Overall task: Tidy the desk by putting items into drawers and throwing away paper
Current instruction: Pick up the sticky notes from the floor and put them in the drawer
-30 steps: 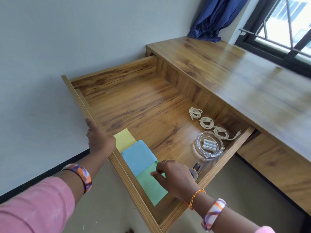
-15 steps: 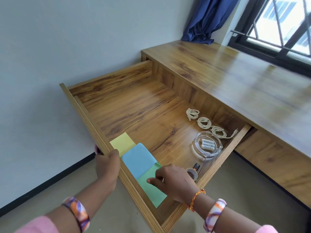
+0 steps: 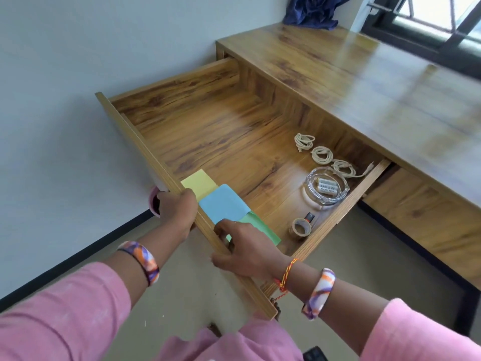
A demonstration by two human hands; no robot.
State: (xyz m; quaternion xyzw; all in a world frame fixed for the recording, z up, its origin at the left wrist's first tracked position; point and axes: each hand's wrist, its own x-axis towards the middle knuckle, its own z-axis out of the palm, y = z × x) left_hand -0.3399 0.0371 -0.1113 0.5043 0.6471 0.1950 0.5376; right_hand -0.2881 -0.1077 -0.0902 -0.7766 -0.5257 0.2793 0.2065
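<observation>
Head camera looks steeply down, close over the open drawer [image 3: 156,162].

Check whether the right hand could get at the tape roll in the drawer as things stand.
Probably yes. The right hand grips the drawer front beside the green paper, and the tape roll lies just beyond, uncovered, in the open drawer. It must let go first.

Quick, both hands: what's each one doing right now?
Left hand: grips the drawer front.
Right hand: grips the drawer front too, fingers inside over the green paper.
</observation>
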